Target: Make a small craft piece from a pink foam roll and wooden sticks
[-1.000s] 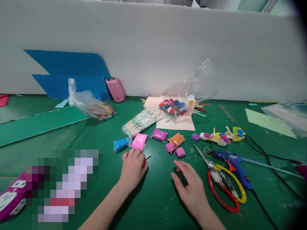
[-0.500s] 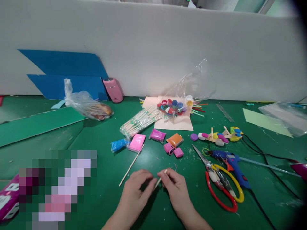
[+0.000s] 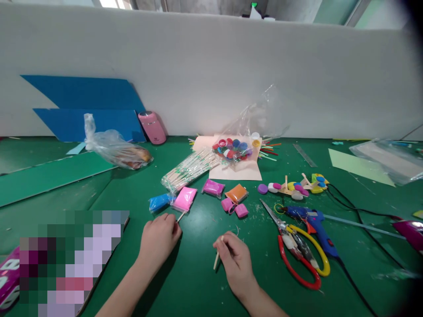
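Observation:
My left hand (image 3: 160, 237) is closed over a thin wooden stick (image 3: 180, 216) lying on the green table; only the stick's upper end shows, beside a pink clay packet (image 3: 185, 199). Between the thumb and fingers of my right hand (image 3: 235, 253) is a short piece of wooden stick (image 3: 217, 260), tilted, its lower end sticking out. Ahead of the hands lie a blue packet (image 3: 160, 202), a magenta packet (image 3: 213, 188) and an orange packet (image 3: 236, 193). Two small pink blocks joined by a loop (image 3: 234, 206) sit just in front of the orange one.
Right of my hands are scissors (image 3: 299, 246) with red and yellow handles and a blue glue gun (image 3: 315, 224) with its cord. Behind are bagged sticks (image 3: 190, 169), bottle caps in clear plastic (image 3: 233, 149), a pink bottle (image 3: 152, 127) and small clay-and-wood figures (image 3: 294, 188).
My left hand has moved away from my right, to the left and forward, onto the long stick on the table. The short stick has stayed in my right hand.

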